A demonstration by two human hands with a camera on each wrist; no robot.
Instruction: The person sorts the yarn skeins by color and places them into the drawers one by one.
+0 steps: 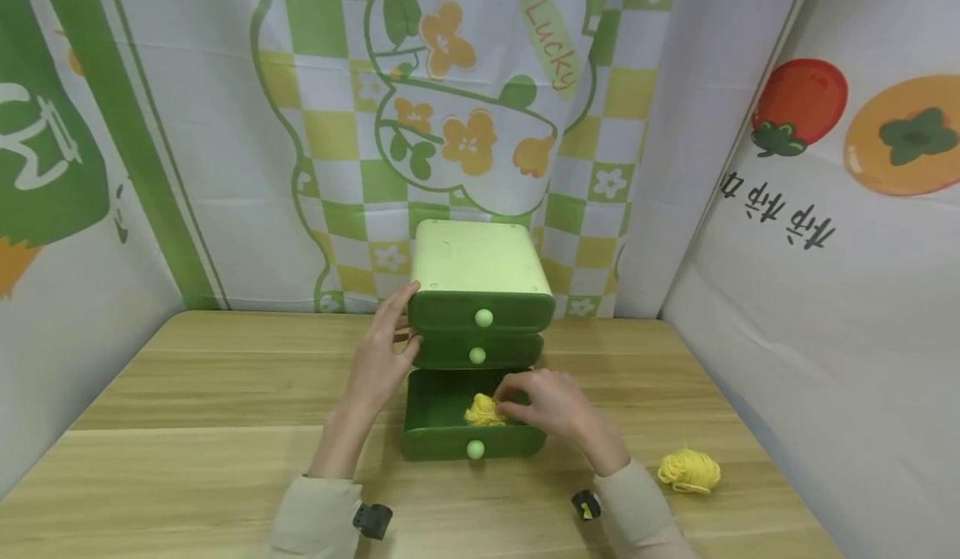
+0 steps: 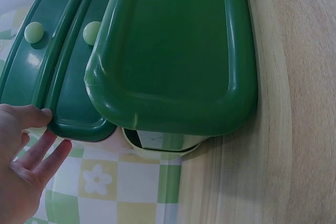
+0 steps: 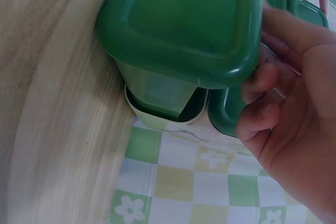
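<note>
A small drawer cabinet (image 1: 480, 255) with a pale green top stands on the table, its bottom drawer (image 1: 431, 442) pulled out. My left hand (image 1: 378, 363) rests against the cabinet's left side, fingers fairly straight. In the left wrist view, its thumb touches the corner of the closed middle drawer (image 2: 79, 98). Over the bottom drawer, my right hand (image 1: 555, 405) pinches the right edge of a ball of yellow yarn (image 1: 482, 411) with thumb and forefinger. The right wrist view shows that hand's curled fingers beside the drawer; the drawer front hides the yarn there.
Another ball of yellow yarn (image 1: 690, 471) lies on the wooden table (image 1: 247, 459), right of the cabinet. Close behind the cabinet hangs a checked, printed curtain (image 1: 345, 167). White printed sheets border the table on both sides.
</note>
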